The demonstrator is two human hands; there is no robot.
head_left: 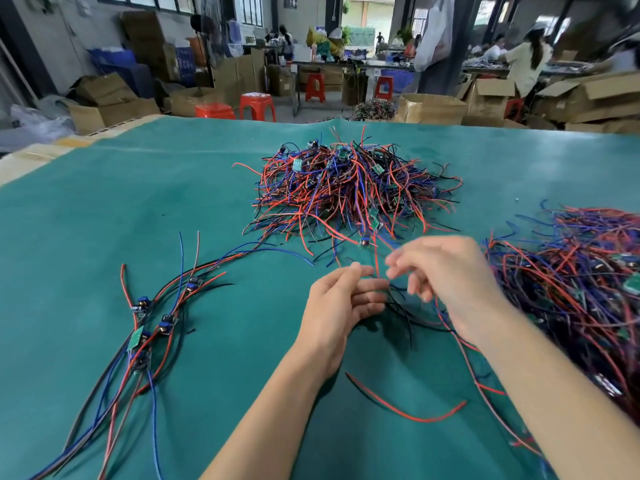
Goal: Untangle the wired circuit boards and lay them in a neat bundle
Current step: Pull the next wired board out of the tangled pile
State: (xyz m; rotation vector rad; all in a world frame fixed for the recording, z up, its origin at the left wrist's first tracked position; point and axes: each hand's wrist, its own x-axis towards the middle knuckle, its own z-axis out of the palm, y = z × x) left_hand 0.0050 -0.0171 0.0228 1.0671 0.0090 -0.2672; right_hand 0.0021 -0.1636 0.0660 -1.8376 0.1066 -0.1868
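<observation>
- Laid bundle (145,327): a few wired boards, left of the centre heap (349,188); small start.
- Centre heap, plus second pile (588,289) to its right: still tangled.
- Left hand (337,306), right hand (446,275): just before heap; fingers loosely on wires, grip blurred, cannot tell.
</observation>
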